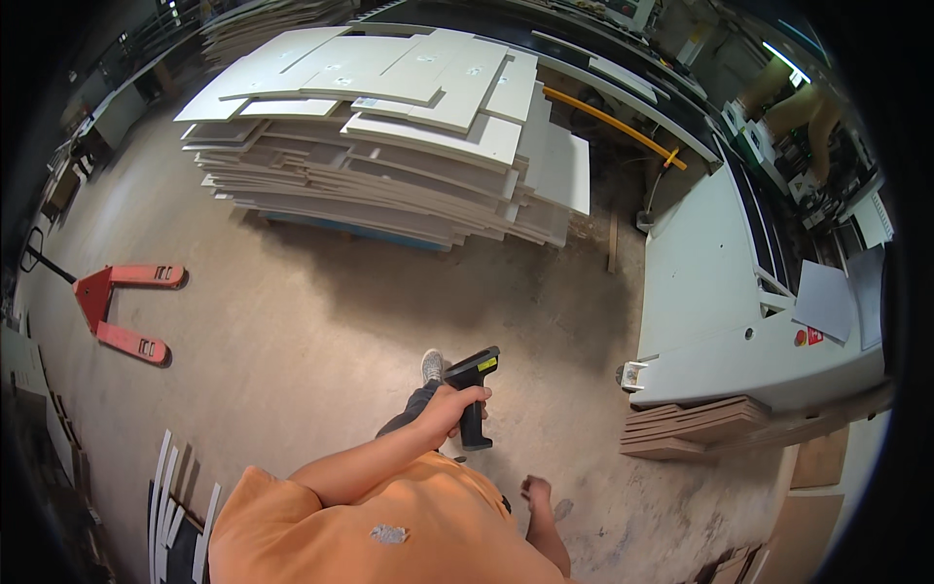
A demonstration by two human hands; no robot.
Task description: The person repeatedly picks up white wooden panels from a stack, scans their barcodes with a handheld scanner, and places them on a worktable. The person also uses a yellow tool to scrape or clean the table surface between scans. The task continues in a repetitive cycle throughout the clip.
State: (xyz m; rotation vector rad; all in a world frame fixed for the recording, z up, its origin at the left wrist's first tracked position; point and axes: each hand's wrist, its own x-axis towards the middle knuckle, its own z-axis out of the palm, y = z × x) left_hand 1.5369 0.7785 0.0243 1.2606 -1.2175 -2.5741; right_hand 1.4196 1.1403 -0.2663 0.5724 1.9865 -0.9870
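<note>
My left hand (451, 411) is wrapped round the grip of a black handheld barcode scanner (475, 368). The scanner has a yellow label on its side, and its handle points down past my fingers. Low and to the right, my right hand (536, 491) hangs beside my body, away from any object. Its fingers are loosely bent and a little apart, with nothing visible in them. Ahead of me stands a big stack of white panels (418, 136), with small labels on several top pieces.
A red pallet jack (95, 300) stands on the floor at left. To the right is a large white machine (696, 282) with a red button and brown boards (691, 423) below its edge. A yellow bar (613, 125) runs behind the stack. White strips (161, 496) lean at lower left.
</note>
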